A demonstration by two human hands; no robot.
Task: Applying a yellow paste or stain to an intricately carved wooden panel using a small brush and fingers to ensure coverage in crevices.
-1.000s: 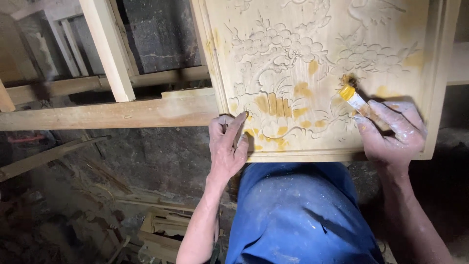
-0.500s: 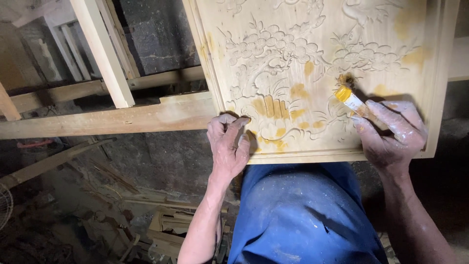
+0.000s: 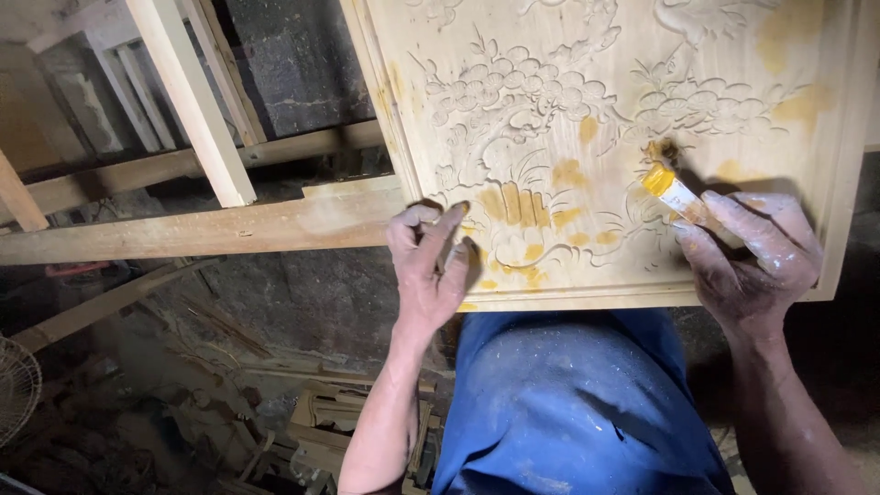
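Observation:
A pale carved wooden panel [image 3: 587, 101] with relief flowers and several yellow patches lies in front of me, resting on my blue-clad lap [image 3: 577, 403]. My left hand [image 3: 431, 266] rests on the panel's lower left corner, fingers bent against the wood. My right hand [image 3: 752, 257], dusted white, grips a small brush [image 3: 674, 188] with a yellow-stained ferrule. Its bristle tip touches the carving right of centre.
A wooden frame of pale beams [image 3: 192, 220] stands to the left, with an upright slat [image 3: 188, 101] leaning on it. Wood offcuts and scraps [image 3: 321, 412] litter the dark floor below. A wire fan guard [image 3: 18, 385] shows at the left edge.
My left hand has shifted slightly and its fingers have curled more against the panel corner. The brush stays on about the same spot of carving.

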